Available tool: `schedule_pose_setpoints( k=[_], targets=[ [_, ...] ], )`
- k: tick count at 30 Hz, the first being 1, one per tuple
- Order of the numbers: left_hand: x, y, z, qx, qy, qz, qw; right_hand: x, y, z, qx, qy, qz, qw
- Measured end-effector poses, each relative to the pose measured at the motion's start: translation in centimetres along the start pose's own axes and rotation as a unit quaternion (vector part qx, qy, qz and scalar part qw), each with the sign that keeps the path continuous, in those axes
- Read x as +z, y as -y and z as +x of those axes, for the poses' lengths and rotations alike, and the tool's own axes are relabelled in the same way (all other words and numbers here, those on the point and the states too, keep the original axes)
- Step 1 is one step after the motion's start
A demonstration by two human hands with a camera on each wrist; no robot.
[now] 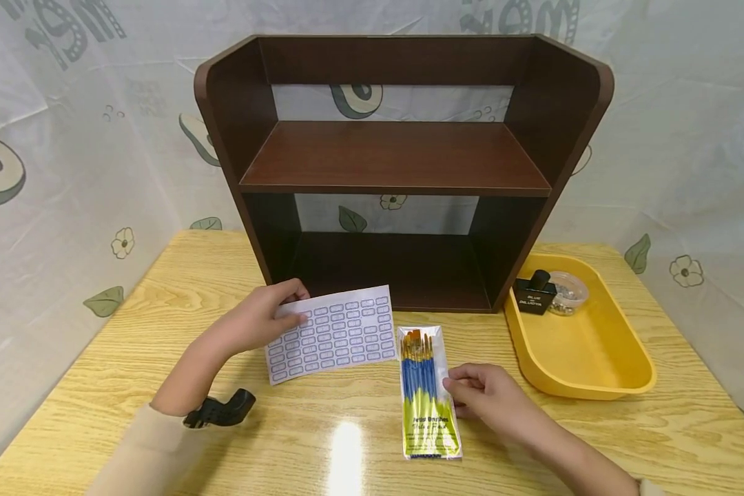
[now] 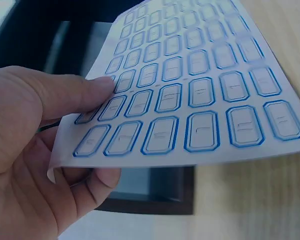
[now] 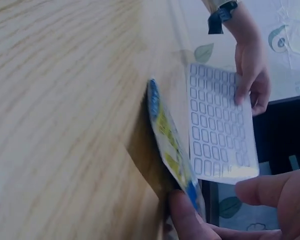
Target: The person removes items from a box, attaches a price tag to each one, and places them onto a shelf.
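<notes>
My left hand (image 1: pixel 266 313) grips a white sheet of blue-bordered sticker labels (image 1: pixel 341 337) by its upper left corner. In the left wrist view the thumb lies over the labels, with fingers curled behind the sheet. My right hand (image 1: pixel 486 396) is at the right edge of a clear-wrapped pack of artist brushes (image 1: pixel 426 393) with blue handles. In the right wrist view one finger touches the edge of the pack, while the tip of the other digit (image 3: pixel 255 190) stands apart from it. The pack casts a shadow on the wood there.
A dark brown two-tier shelf (image 1: pixel 397 158) stands at the back of the wooden table (image 1: pixel 273 441). Right of it sits a yellow tray (image 1: pixel 589 351) holding a black bottle (image 1: pixel 534 295) and a round clear tub (image 1: pixel 568 293). A patterned white cloth hangs behind.
</notes>
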State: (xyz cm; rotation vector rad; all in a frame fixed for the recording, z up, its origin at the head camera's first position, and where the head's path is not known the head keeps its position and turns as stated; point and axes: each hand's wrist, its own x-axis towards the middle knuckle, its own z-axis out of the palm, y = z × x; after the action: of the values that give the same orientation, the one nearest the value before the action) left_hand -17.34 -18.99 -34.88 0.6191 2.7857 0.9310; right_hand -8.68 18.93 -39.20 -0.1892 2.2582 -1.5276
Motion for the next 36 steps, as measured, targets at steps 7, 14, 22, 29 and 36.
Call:
schedule_pose_setpoints(
  k=[7,14,22,29,36],
  targets=[
    [-0.8,-1.5,-0.7,0.018,-0.008,-0.063,0.9978,-1.1,0.0,-0.1,-0.015,-0.003,-0.004,0.9999],
    [0.1,-3.6,-0.9,0.062,0.006,-0.13,0.9896,-1.3,1.5,0.5,-0.094,-0.086,-0.1,0.9867],
    [2.1,-5.8,0.3,0.12,0.046,-0.17,0.977,-1.9,3.6,1.2,-0.112,-0.119,-0.037,0.9859],
    [3.0,-6.6,1.1,0.128,0.048,-0.226,0.9645,-2.6,4.0,1.4,-0.075,-0.137,0.058,0.9861],
    [3.5,-6.7,1.2,0.081,0.023,-0.345,0.9349,-3.6,3.7,1.5,-0.08,-0.181,0.082,0.9768]
  ],
)
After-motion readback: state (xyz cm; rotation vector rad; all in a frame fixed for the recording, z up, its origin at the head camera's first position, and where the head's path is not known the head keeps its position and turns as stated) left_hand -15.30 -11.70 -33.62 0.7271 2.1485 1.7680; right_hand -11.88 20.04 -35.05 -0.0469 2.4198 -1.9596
